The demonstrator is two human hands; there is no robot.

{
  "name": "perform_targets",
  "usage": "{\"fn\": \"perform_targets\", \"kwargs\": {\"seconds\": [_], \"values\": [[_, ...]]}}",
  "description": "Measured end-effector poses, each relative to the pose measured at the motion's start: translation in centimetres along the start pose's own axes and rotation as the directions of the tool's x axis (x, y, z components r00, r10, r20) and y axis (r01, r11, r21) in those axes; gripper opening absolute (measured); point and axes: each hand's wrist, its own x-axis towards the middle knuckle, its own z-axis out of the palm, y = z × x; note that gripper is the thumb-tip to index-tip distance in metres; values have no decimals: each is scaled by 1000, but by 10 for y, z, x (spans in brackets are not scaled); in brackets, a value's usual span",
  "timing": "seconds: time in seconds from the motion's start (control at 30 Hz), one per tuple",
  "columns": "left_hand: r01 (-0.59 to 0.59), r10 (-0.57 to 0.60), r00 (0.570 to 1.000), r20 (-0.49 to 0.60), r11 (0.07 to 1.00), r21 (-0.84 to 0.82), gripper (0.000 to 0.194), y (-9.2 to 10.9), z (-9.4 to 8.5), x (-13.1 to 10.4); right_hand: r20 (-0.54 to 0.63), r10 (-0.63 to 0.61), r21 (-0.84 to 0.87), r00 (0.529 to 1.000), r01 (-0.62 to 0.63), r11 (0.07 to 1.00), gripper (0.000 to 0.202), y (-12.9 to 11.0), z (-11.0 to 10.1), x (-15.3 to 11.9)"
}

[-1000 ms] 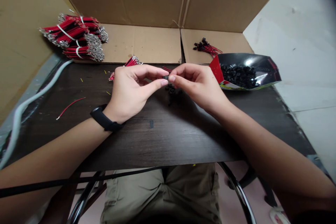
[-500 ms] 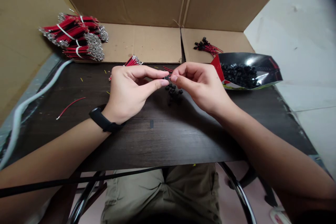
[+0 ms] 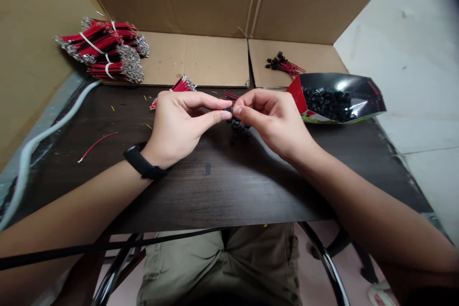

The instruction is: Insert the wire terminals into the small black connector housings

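Over on the right, the open-topped box (image 3: 297, 95), red outside and glossy black within, sits tipped toward the hands, and it's well stocked: a heap of small black connector housings (image 3: 325, 103) lies inside. In the middle, the left hand (image 3: 181, 124), black wristband (image 3: 141, 162) at the wrist, pinches a black connector (image 3: 228, 109) between thumb and forefinger, just above the tabletop (image 3: 179, 201). The right hand (image 3: 276, 117) meets it, thumb and forefinger closed together at the connector's right side; whether a wire sits in that pinch is too small to tell.

Right below the fingertips, a loose pile of connectors (image 3: 240, 130), partly covered by the right hand. Behind, a few red wires (image 3: 229, 94) poke out, and the left hand blocks part of a red-and-black wire bundle (image 3: 183, 84). Far left on the cardboard (image 3: 215, 57), tied wire bundles (image 3: 96, 50) stack up, silvery ends showing; far right, wires with black connectors (image 3: 283, 64) lie beside the box. And out left, one single red wire (image 3: 96, 145) curves near scattered yellow scraps (image 3: 112, 108).
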Motion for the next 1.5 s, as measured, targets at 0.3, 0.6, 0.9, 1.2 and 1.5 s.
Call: {"fn": "perform_targets", "kwargs": {"seconds": [0.3,0.6,0.9,1.2,1.5], "values": [[34,-35,999,-26,998,-55,20,-2,2,4,22,26,76,999,-28,997,26,2,-4,6],[-4,3,999,-38,1000,-27,32,-2,0,5,-108,-167,-257,980,135,957,9,-9,-31,21],[-55,99,993,-69,880,472,31,-28,-53,33,-283,-81,-774,956,-178,607,20,5,-137,103],[146,-98,989,-109,722,677,53,-39,-55,36,-311,-162,-838,936,-190,511,8,30,-153,119],[-6,67,995,-77,792,610,34,-49,-52,31,-12,-259,-734,966,167,659,20,11,-59,51]]}}
